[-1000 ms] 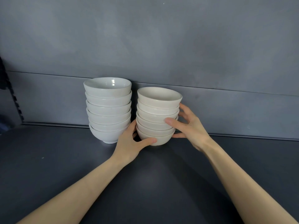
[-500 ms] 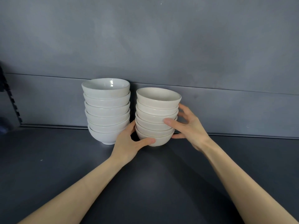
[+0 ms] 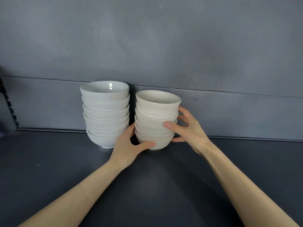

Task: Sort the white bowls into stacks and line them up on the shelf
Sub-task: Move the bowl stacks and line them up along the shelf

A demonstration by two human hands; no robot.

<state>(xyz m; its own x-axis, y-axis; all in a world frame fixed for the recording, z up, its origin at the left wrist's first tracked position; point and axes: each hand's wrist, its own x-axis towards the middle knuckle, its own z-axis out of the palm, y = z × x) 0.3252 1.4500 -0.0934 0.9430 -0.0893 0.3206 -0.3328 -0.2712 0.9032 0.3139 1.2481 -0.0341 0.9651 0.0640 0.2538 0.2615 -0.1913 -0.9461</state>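
Two stacks of several bowls stand side by side at the back of the dark shelf (image 3: 65,169). The left stack (image 3: 105,115) is cool white, the right stack (image 3: 155,117) is cream white and a little shorter. My left hand (image 3: 129,148) grips the bottom bowl of the cream stack from its left side, thumb across the front, fingers hidden in the gap between the stacks. My right hand (image 3: 188,130) holds the same stack from the right, thumb pressed on a middle bowl, fingers curled round behind.
A grey back wall (image 3: 164,46) rises right behind both stacks. A slotted upright rail (image 3: 9,105) runs down the far left edge.
The view has shifted slightly; both hands stay on the cream stack, which sits about where it was beside the white stack.
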